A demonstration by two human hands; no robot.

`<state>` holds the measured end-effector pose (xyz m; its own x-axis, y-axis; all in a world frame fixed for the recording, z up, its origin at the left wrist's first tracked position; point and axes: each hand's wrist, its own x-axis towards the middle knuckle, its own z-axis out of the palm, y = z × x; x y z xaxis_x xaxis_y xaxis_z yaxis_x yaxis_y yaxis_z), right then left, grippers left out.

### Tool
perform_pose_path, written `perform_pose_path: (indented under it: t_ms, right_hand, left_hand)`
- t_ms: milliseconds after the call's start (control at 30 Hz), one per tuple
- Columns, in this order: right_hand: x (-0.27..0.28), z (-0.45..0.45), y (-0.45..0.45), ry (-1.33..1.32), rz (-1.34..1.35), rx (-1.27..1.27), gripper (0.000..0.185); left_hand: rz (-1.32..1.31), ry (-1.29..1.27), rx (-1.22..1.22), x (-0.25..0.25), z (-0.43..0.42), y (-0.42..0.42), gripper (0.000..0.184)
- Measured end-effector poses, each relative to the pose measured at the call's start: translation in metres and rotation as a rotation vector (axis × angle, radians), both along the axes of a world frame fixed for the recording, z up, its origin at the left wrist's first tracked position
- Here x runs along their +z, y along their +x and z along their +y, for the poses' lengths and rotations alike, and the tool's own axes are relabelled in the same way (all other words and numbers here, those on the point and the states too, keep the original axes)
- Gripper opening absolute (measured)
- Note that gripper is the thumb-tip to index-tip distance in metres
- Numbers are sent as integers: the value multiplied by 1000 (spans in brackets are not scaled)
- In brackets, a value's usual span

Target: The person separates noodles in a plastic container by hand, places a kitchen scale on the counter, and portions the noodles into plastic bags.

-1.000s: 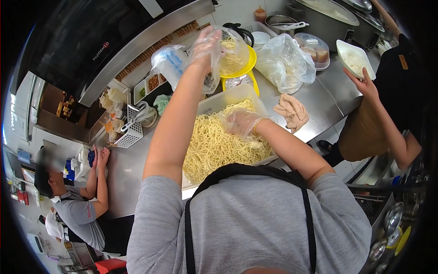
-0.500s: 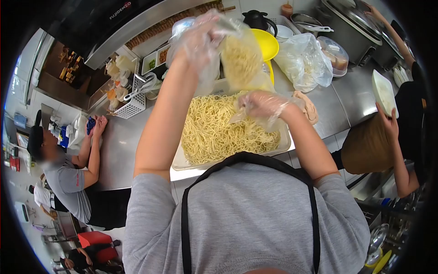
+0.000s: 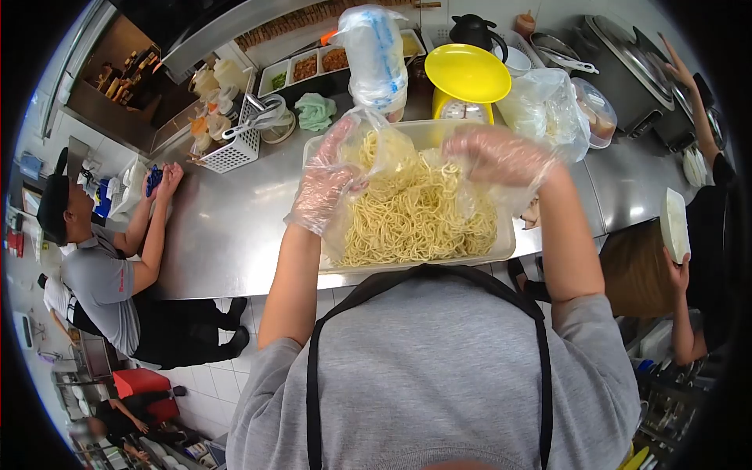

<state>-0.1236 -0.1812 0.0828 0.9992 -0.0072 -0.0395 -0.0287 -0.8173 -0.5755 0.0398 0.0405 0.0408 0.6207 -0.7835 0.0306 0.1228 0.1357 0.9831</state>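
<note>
1. Although the grey shirt (image 3: pixel 454 368) and black apron strap (image 3: pixel 313 392) filled the foreground, the shallow tray (image 3: pixel 507 249) showed just beyond them on the surface (image 3: pixel 227 219), bearing a broad heap of yellow noodles (image 3: pixel 423 227).

2. The left hand (image 3: pixel 325 184), in a clear glove (image 3: pixel 311 210), stood over the tray's left side. Its fingers were closed on a clear plastic bag (image 3: pixel 392 160) with noodles inside, which hung low over the heap; contact between the two could not be told.

3. The right hand (image 3: pixel 501 157), likewise gloved, was above the far right part of the tray, its fingers curled; whether they held anything could not be told through the loose film.

4. One second earlier, the bag had appeared over the yellow plate (image 3: pixel 468 72) on the scale (image 3: pixel 464 112), and the right hand had been in the heap. The bag had since come down over the tray and the right hand had risen. As a judgement, this left the bagged portion off the scale, within reach of both hands and close to the bulk noodles.

5. Behind the tray, left of the scale, were a blue-printed plastic bundle (image 3: pixel 376 59) and a pale green cloth (image 3: pixel 316 111); right of it lay a crumpled bag (image 3: pixel 544 113).

6. Toward the right edge, a co-worker's hand (image 3: pixel 677 272) held a white dish (image 3: pixel 674 225).
</note>
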Motion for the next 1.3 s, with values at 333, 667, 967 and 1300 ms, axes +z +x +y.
perform_pose_path:
  t_ms: [333, 667, 967, 1300]
  right_hand:
    - [-3, -2, 63, -350, 461, -95, 35]
    - [-42, -25, 52, -230, 163, -70, 33]
    - [94, -11, 23, 99, -281, -118, 32]
    - [141, 0, 19, 179, -335, -4, 29]
  left_hand:
    - [-19, -6, -30, -17, 10, -4, 68]
    - [-85, 5, -12, -41, 7, -4, 69]
    - [-28, 55, -137, -34, 2, 0, 86]
    - [58, -35, -154, -25, 8, -2, 87]
